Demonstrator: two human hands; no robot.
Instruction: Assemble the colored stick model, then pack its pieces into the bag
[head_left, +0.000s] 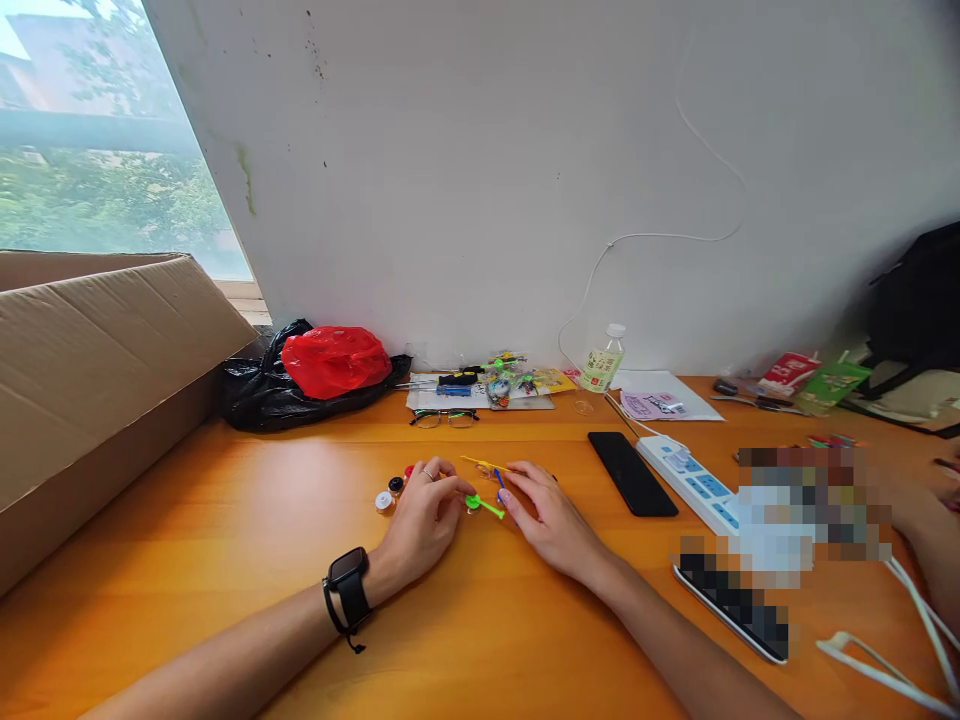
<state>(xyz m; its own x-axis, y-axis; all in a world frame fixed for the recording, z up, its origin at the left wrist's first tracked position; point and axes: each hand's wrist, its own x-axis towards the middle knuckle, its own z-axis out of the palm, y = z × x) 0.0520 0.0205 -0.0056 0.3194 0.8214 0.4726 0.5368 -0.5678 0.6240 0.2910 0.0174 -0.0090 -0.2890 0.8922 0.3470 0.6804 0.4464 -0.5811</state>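
My left hand [429, 515], with a ring and a black watch [349, 575], rests on the table with its fingers curled. Its thumb and index finger are at the round head of a small green plastic piece with a thin stem [489, 507]. My right hand [553, 522] lies opposite, its thumb against a thin blue plastic stick [499, 484]. Behind the blue stick is a thin yellow stick [478, 462]. Left of my left hand stand small clear pots with a white cap [383, 500] and a black cap [395, 484]. A red cap [409, 471] is partly hidden by my fingers.
Eyeglasses [444, 418] lie behind my hands. A black phone [632, 474] and a white power strip [694, 485] are on the right. A bottle [603, 360] stands by the wall. A cardboard box [105, 370] and red bag [337, 360] are left. Another person's arm [926, 540] shows at right.
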